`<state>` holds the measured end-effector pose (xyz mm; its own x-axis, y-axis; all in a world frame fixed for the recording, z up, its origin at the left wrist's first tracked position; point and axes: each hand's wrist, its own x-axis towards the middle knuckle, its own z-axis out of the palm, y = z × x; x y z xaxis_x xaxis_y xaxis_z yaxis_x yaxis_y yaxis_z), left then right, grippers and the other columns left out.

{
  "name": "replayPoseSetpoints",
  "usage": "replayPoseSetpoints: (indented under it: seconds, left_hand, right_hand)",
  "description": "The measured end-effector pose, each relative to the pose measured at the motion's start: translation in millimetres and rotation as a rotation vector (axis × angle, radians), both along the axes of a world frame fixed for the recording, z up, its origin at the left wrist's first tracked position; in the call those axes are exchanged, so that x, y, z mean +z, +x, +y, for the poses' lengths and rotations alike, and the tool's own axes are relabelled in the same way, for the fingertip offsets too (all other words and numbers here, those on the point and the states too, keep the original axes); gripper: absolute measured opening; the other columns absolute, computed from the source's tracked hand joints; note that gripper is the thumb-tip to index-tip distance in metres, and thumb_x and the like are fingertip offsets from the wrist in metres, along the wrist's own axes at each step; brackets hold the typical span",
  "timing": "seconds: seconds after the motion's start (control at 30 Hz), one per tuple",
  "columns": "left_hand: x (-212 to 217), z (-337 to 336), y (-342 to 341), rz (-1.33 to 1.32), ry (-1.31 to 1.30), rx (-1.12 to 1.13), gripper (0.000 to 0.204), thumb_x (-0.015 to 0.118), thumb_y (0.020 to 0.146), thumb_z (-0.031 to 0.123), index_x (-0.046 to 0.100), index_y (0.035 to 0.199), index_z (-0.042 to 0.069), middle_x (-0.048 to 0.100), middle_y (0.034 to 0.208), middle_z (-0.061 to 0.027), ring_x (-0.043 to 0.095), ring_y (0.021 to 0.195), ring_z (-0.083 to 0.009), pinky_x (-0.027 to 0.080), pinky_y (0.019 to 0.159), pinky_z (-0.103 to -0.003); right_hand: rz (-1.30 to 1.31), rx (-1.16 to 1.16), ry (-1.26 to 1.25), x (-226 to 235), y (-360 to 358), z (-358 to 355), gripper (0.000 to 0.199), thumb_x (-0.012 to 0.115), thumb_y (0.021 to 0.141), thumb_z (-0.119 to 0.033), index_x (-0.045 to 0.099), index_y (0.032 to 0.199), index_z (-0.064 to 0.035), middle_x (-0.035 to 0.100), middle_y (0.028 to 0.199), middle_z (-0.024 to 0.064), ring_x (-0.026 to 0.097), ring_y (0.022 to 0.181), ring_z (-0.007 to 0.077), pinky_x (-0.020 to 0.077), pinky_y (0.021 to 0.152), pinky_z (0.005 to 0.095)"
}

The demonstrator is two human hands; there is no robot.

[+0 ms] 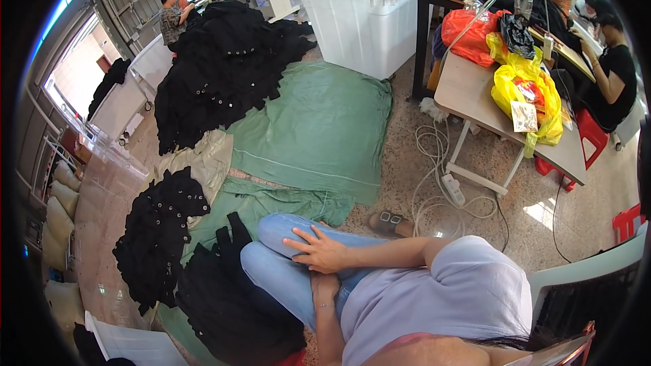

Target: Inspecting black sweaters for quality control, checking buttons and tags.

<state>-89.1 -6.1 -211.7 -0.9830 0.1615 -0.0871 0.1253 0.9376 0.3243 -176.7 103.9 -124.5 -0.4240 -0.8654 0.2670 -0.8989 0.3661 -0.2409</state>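
Observation:
My right hand (317, 249) rests on my knee in light blue jeans (266, 272), fingers spread and holding nothing. Below its wrist, my left hand (325, 286) lies in my lap, its fingers hidden under the right hand and between my legs. Close beside my knees, black garments (234, 298) are heaped on the floor. Farther left is another black heap (157, 237) dotted with small shiny round pieces. Beyond my knees, a green cloth (315, 139) is spread over the floor. Neither hand touches the garments.
A large black garment pile (224, 74) and a white plastic bin (369, 34) stand beyond the cloth. At right, a table (468, 91) bears a yellow plastic bag (529, 91). Loose cables and a power strip (453, 190) lie beneath. Co-workers sit farther off.

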Motion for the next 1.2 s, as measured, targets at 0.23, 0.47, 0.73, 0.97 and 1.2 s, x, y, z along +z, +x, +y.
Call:
replayPoseSetpoints:
  seconds: [0.23, 0.47, 0.73, 0.97, 1.2]
  left_hand:
    - [7.4, 3.5, 2.6, -0.007, 0.097, 0.152, 0.045, 0.046, 0.089, 0.018, 0.054, 0.133, 0.007, 0.055, 0.132, -0.0217, 0.053, 0.121, -0.0350, 0.038, 0.104, -0.048]
    - [-6.2, 7.8, -2.1, -0.248, -0.289, -0.138, 0.025, 0.052, 0.081, 0.020, 0.075, 0.077, 0.010, 0.072, 0.087, -0.0132, 0.069, 0.085, -0.0288, 0.037, 0.099, -0.050]
    - [-122.2, -19.7, 21.4, 0.130, -0.244, -0.197, 0.020, 0.047, 0.084, 0.017, 0.063, 0.074, 0.012, 0.063, 0.076, -0.0096, 0.060, 0.078, -0.0272, 0.043, 0.089, -0.053]
    - [-3.3, -2.4, 4.6, -0.241, -0.296, -0.082, 0.025, 0.052, 0.080, 0.020, 0.074, 0.077, 0.009, 0.072, 0.088, -0.0146, 0.069, 0.086, -0.0300, 0.039, 0.097, -0.049]
    - [13.0, 6.5, -1.5, -0.312, -0.320, -0.130, 0.027, 0.050, 0.082, 0.019, 0.075, 0.081, 0.010, 0.072, 0.091, -0.0139, 0.069, 0.090, -0.0285, 0.038, 0.099, -0.049]
  right_hand:
    - [-0.035, 0.011, 0.011, -0.2, 1.0, -5.4, 0.058, 0.075, 0.077, -0.031, 0.057, 0.131, -0.0209, 0.012, 0.160, 0.0084, 0.012, 0.146, 0.0392, 0.0281, 0.108, 0.0652]
    - [-0.982, 0.273, -1.357, 167.4, -104.1, 65.9, 0.094, 0.070, 0.087, -0.012, 0.007, 0.155, -0.0228, 0.009, 0.162, 0.0081, 0.030, 0.141, 0.0283, 0.0425, 0.101, 0.0496]
    - [-0.010, 0.405, -1.757, 351.9, -162.3, 128.6, 0.082, 0.054, 0.085, 0.010, 0.013, 0.152, -0.0122, 0.018, 0.157, 0.0138, 0.033, 0.140, 0.0353, 0.0407, 0.107, 0.0530]
    - [-0.357, -0.164, -0.810, 85.3, -118.0, 19.1, 0.078, 0.060, 0.077, 0.008, 0.032, 0.147, -0.0145, 0.021, 0.156, 0.0144, 0.026, 0.143, 0.0366, 0.0420, 0.105, 0.0441]
    - [-0.318, 0.008, -0.230, 17.4, -32.5, -17.6, 0.072, 0.065, 0.075, -0.003, 0.040, 0.141, -0.0169, 0.007, 0.159, 0.0186, 0.020, 0.144, 0.0402, 0.0275, 0.109, 0.0624]
